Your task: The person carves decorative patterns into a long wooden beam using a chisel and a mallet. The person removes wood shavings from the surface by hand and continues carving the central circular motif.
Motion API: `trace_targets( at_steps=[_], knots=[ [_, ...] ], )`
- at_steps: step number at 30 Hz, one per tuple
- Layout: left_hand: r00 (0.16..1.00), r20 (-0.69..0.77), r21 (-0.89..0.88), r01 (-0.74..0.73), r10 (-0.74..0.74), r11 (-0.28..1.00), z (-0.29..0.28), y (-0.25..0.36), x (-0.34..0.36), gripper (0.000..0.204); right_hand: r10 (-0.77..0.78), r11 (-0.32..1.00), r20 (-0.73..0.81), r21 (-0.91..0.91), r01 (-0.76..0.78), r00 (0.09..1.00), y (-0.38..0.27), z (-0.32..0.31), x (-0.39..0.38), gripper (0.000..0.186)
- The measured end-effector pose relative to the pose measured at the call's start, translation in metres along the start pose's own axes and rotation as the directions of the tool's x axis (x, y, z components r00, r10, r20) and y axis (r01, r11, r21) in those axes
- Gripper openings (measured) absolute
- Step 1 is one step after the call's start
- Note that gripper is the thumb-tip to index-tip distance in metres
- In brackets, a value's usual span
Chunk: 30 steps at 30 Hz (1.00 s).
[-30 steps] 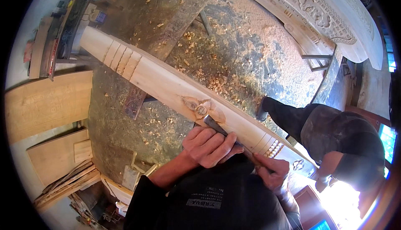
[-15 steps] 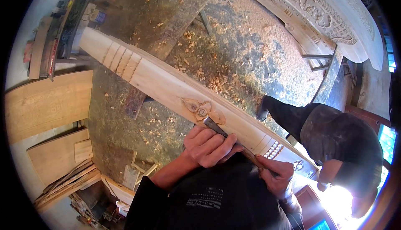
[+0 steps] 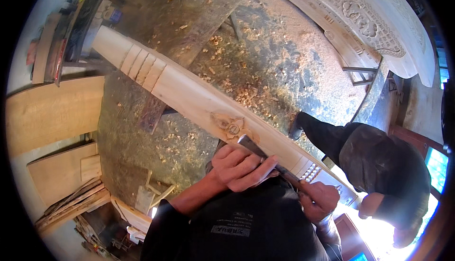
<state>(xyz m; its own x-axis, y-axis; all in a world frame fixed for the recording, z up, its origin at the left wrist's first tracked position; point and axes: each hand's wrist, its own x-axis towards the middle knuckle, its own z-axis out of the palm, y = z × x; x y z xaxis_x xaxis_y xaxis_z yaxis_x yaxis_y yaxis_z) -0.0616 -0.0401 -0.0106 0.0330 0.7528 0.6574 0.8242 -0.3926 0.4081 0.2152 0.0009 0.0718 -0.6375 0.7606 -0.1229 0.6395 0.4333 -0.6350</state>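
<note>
A long pale wooden beam [image 3: 185, 90] runs slantwise in front of me, with a flower carving [image 3: 233, 127] in its upper face. My left hand [image 3: 241, 167] wraps its fingers around the front of a chisel [image 3: 256, 150], close to the beam's near edge. The chisel's wide metal tip lies just right of and below the flower; whether it touches the wood I cannot tell. Farther back, my right hand [image 3: 319, 200] is closed around the rear of the chisel, hiding its end.
At the right a person in dark clothes [image 3: 379, 161] bends near the beam's end. A large carved panel [image 3: 360, 19] rests at the upper right. Wood shavings [image 3: 246, 95] litter the floor. Boards [image 3: 57, 114] lean at the left, and a bench plank [image 3: 204, 33] stands beyond the beam.
Both hands and the chisel have shifted slightly right, and the tip sits a bit farther from the flower's centre. The whole view has also moved a little.
</note>
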Motion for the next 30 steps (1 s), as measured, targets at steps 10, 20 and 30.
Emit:
trace_targets(
  at_steps=[10,20,30],
  knots=[
    [0.999,0.038,0.041,0.009,-0.011,0.999,0.001,0.003,0.001,0.048,-0.061,0.998,-0.111,-0.005,0.061,0.992,0.018,0.009,0.001,0.042],
    [0.999,0.035,0.020,-0.038,0.037,0.999,0.009,0.010,0.004,0.036,-0.136,0.991,-0.109,-0.006,0.136,0.985,0.028,0.011,0.016,0.041],
    [1.000,0.026,0.073,0.009,-0.011,0.997,0.018,0.013,0.000,0.044,-0.163,0.985,-0.119,0.040,0.169,0.979,0.029,0.012,0.026,0.037]
  ],
)
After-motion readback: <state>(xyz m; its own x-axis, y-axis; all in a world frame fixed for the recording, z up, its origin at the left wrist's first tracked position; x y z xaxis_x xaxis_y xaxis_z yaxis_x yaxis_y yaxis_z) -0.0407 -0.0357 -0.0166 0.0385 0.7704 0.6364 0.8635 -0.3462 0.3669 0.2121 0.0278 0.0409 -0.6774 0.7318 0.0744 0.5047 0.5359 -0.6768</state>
